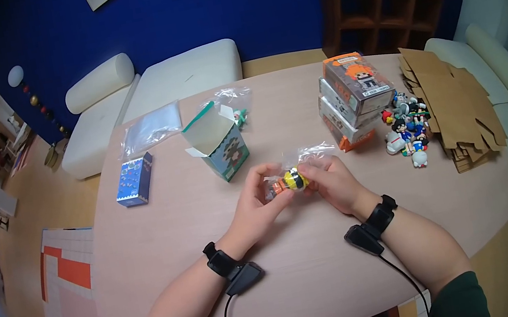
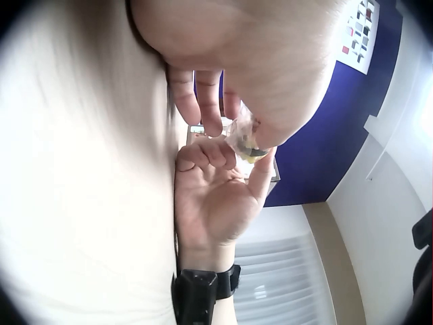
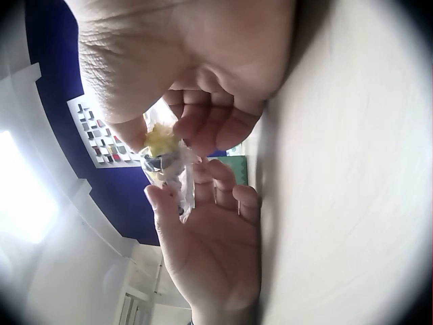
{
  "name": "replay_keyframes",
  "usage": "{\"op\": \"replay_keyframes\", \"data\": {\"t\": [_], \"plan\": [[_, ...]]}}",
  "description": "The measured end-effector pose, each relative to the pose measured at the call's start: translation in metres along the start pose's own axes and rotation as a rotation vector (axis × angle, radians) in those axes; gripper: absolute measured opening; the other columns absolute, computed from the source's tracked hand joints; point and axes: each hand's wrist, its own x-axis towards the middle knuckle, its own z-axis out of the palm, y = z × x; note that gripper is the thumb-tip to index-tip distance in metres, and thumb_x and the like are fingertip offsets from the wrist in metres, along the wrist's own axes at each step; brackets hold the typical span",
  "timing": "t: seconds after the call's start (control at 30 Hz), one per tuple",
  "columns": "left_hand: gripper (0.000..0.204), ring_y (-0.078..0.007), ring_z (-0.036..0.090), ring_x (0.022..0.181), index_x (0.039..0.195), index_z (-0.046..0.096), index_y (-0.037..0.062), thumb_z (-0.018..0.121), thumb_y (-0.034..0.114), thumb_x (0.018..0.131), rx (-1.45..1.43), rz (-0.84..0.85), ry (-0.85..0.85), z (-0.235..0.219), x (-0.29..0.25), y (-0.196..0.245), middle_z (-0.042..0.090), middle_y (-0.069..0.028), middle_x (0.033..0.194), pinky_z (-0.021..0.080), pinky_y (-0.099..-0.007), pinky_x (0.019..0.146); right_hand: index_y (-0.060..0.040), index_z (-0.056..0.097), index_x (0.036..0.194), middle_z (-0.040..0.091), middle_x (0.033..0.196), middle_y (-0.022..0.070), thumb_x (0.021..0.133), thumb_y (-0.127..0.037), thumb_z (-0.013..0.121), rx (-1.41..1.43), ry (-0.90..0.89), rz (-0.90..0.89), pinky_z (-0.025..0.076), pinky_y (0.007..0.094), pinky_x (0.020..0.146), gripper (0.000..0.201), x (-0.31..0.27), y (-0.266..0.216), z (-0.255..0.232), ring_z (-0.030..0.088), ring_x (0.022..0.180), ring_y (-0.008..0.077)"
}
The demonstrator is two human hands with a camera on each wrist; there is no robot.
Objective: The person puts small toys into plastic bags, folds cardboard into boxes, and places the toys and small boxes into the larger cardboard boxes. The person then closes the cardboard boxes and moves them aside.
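A small toy figure [image 1: 294, 180] with a yellow head, a black band and an orange lower part lies inside a clear plastic bag [image 3: 185, 193]. My right hand [image 1: 338, 186] pinches it at the yellow end between thumb and fingers. From the other side, my left hand [image 1: 257, 204] holds the orange end, its thumb along the near side and its fingers behind. The bag's loose clear film spreads beyond the figure, toward the back of the table. In the left wrist view, the left hand largely hides the wrapped figure [image 2: 252, 150].
An open green box [image 1: 224, 152] stands ahead on the table [image 1: 169, 255], with a blue box [image 1: 135, 180] and clear bags [image 1: 157, 127] to its left. Stacked boxes [image 1: 358, 87], a pile of toy figures [image 1: 408, 128] and flattened cardboard [image 1: 451, 103] occupy the right.
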Motion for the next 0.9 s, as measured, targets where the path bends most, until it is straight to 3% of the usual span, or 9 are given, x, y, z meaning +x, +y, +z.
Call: {"op": "replay_keyframes", "data": {"t": [0.17, 0.27, 0.33, 0.47, 0.53, 0.67, 0.77, 0.87, 0.9], "plan": [[0.021, -0.0155, 0.058, 0.112, 0.116, 0.054, 0.0056, 0.061, 0.02, 0.102, -0.019, 0.065, 0.009, -0.002, 0.002, -0.006, 0.051, -0.0147, 0.142, 0.053, -0.0317, 0.094, -0.0045, 0.071, 0.101, 0.063, 0.08, -0.0024, 0.101, -0.033, 0.064, -0.129, -0.02, 0.041, 0.045, 0.023, 0.063, 0.03, -0.003, -0.01, 0.007, 0.055, 0.07, 0.0049], [0.016, -0.0145, 0.06, 0.102, 0.106, 0.055, 0.0059, 0.059, 0.021, 0.104, -0.279, -0.071, -0.025, -0.004, 0.003, -0.001, 0.056, -0.015, 0.138, 0.052, -0.0291, 0.088, -0.0057, 0.069, 0.092, 0.061, 0.077, -0.0029, 0.102, -0.036, 0.062, -0.284, -0.019, 0.089, 0.042, 0.0226, 0.059, 0.033, -0.008, -0.018, 0.012, 0.052, 0.067, 0.0045], [0.019, -0.0159, 0.064, 0.104, 0.1, 0.058, 0.0045, 0.062, 0.023, 0.103, -0.296, -0.143, 0.004, -0.006, 0.001, 0.002, 0.064, -0.0137, 0.126, 0.054, -0.0305, 0.087, -0.0073, 0.065, 0.093, 0.06, 0.077, -0.0013, 0.102, -0.032, 0.062, -0.355, -0.066, 0.076, 0.047, 0.0225, 0.064, 0.026, -0.009, -0.022, 0.01, 0.055, 0.067, 0.0068], [0.019, -0.013, 0.064, 0.095, 0.096, 0.06, 0.0059, 0.064, 0.023, 0.102, -0.371, -0.164, 0.079, -0.006, 0.003, -0.007, 0.068, -0.0093, 0.111, 0.054, -0.028, 0.081, -0.0053, 0.067, 0.092, 0.061, 0.08, -0.0029, 0.1, -0.025, 0.067, -0.375, -0.035, -0.072, 0.043, 0.0209, 0.06, 0.022, -0.004, -0.005, 0.004, 0.053, 0.069, 0.0034], [0.014, -0.0079, 0.061, 0.077, 0.097, 0.055, 0.0098, 0.06, 0.021, 0.104, -0.313, -0.236, 0.211, -0.003, 0.004, -0.005, 0.067, -0.0042, 0.096, 0.05, -0.0237, 0.066, -0.0025, 0.068, 0.094, 0.064, 0.089, -0.0014, 0.098, -0.016, 0.069, -0.121, -0.033, -0.146, 0.048, 0.0202, 0.069, 0.014, -0.007, -0.007, 0.009, 0.057, 0.077, 0.0043], [0.013, -0.0058, 0.06, 0.07, 0.101, 0.053, 0.0117, 0.06, 0.022, 0.104, -0.356, -0.169, 0.203, -0.005, 0.006, -0.005, 0.064, -0.0001, 0.091, 0.049, -0.021, 0.059, -0.0017, 0.071, 0.102, 0.064, 0.097, -0.0008, 0.097, -0.01, 0.068, -0.015, -0.071, -0.138, 0.05, 0.0214, 0.081, 0.01, -0.009, -0.01, 0.011, 0.06, 0.089, 0.0064], [0.013, -0.0052, 0.059, 0.067, 0.106, 0.05, 0.0135, 0.059, 0.023, 0.104, -0.356, -0.207, 0.245, -0.003, 0.009, -0.001, 0.063, 0.0015, 0.088, 0.05, -0.0205, 0.057, -0.003, 0.072, 0.11, 0.061, 0.109, 0.001, 0.095, -0.01, 0.07, -0.192, -0.168, -0.191, 0.05, 0.0228, 0.086, 0.017, -0.005, -0.006, 0.004, 0.059, 0.098, 0.0079], [0.015, -0.0061, 0.059, 0.075, 0.111, 0.049, 0.0122, 0.058, 0.021, 0.105, -0.431, -0.18, 0.252, -0.004, 0.006, -0.007, 0.064, -0.003, 0.103, 0.051, -0.0199, 0.064, -0.0065, 0.072, 0.117, 0.056, 0.121, 0.0032, 0.093, -0.011, 0.071, -0.287, -0.168, -0.215, 0.05, 0.0249, 0.087, 0.024, -0.005, -0.007, 0.005, 0.058, 0.106, 0.0101], [0.015, -0.0061, 0.059, 0.075, 0.111, 0.049, 0.0122, 0.058, 0.021, 0.105, -0.427, -0.185, 0.243, -0.004, 0.005, -0.01, 0.064, -0.003, 0.103, 0.051, -0.0199, 0.064, -0.0072, 0.073, 0.115, 0.053, 0.124, 0.0043, 0.093, -0.013, 0.072, -0.373, -0.178, -0.311, 0.05, 0.0259, 0.088, 0.023, -0.002, -0.003, 0.004, 0.057, 0.108, 0.0113]]}}
